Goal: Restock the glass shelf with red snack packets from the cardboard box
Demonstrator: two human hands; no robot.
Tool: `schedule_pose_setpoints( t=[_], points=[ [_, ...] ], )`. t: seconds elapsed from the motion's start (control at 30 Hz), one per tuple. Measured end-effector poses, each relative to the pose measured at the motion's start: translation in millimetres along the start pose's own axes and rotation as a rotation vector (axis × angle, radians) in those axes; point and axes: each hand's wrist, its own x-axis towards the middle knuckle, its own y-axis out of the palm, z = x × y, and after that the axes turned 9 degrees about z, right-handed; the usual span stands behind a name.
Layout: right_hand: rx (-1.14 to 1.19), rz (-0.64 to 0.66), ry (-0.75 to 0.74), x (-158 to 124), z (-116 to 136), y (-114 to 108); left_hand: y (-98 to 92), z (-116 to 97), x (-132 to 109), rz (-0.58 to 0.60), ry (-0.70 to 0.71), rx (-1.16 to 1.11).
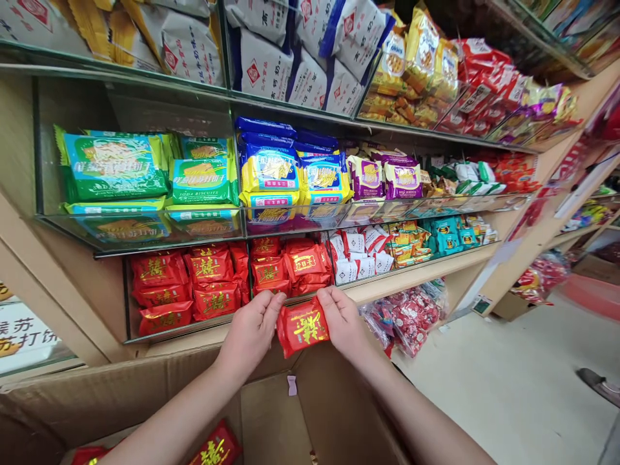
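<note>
Between my two hands is a small red snack packet with gold characters, held above an open cardboard box. My left hand pinches its left end, and my right hand pinches its right end. Inside the box lies another red packet, partly hidden by my left forearm. Just beyond my hands, the low shelf bin holds stacked red packets of similar look. To their right are more red packets in the neighbouring compartment.
Glass-fronted shelves hold green soda biscuits, blue-yellow packs and purple packs. White packets fill a bin to the right. Plastic bags of red goods lie under the shelf. The floor extends on the right.
</note>
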Motion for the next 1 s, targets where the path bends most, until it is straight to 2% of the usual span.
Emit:
schedule_pose_setpoints(
  t=[0.07,0.17,0.27,0.33,0.4,0.43,0.53,0.6,0.67,0.73,0.8,0.9,1.0],
  points=[
    [-0.173,0.152,-0.034,0,5,-8,-1.7,-4,-2,0.094,0.036,-0.042],
    [-0.308,0.332,-0.128,-1,10,-9,-0.5,-10,-6,0.365,0.041,-0.178],
    [-0.262,0.36,-0.165,0,7,-4,4.6,-14,-8,0.484,0.009,-0.309],
    [-0.133,0.284,-0.103,1,3,-3,8.4,-14,-9,0.488,-0.009,-0.403],
    [0.085,0.193,0.014,2,-2,-4,11.4,-14,-8,0.426,-0.049,-0.486],
    [0.213,0.179,0.067,2,-4,-4,12.5,-15,-7,0.347,-0.08,-0.522],
    [0.555,0.312,0.172,-3,-5,-1,14.2,-16,-5,0.05,-0.182,-0.696],
    [0.665,0.4,0.207,-8,-2,4,14.5,-18,-3,-0.059,-0.223,-0.799],
    [0.685,0.41,0.241,-10,1,8,13.7,-19,-2,-0.107,-0.228,-0.813],
    [0.615,0.351,0.25,-5,4,9,10.6,-18,0,-0.143,-0.23,-0.743],
    [0.454,0.222,0.209,8,6,5,4.1,-13,1,-0.178,-0.208,-0.602],
    [0.098,0.035,-0.005,36,10,-2,-9.2,-1,3,-0.137,-0.039,-0.059],
    [-0.334,0.025,-0.242,61,13,4,-17.2,10,4,-0.012,0.106,0.542]
  ],
)
